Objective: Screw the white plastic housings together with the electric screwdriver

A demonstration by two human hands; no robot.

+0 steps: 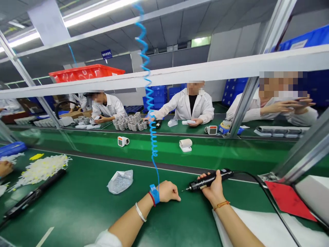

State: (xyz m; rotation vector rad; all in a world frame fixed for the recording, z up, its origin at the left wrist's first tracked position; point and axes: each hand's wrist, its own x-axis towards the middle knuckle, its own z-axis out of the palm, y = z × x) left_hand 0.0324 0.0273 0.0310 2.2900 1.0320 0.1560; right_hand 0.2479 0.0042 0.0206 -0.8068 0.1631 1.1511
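Observation:
My right hand (pixel 215 190) is wrapped round a black electric screwdriver (pixel 199 184), its thumb on top. The tool lies almost level, its thin bit pointing left toward my left hand (pixel 168 192). That hand is closed over the green tabletop (pixel 144 219), fingertips pinched just short of the bit; whether they hold anything small is hidden. A blue wrist strap (pixel 154 194) with a coiled blue cord (pixel 151 130) circles my left wrist. Left of this hand lies an open clear plastic bag (pixel 120 181) of small metal pieces, likely screws.
A second black screwdriver (pixel 38 192) and a heap of white and yellow pieces (pixel 46 168) lie at left, near another person's hand (pixel 5 168). Cuffed devices (pixel 185 144) sit on the green belt (pixel 144 145). A black cable (pixel 267 192) runs right. Co-workers in white coats sit opposite.

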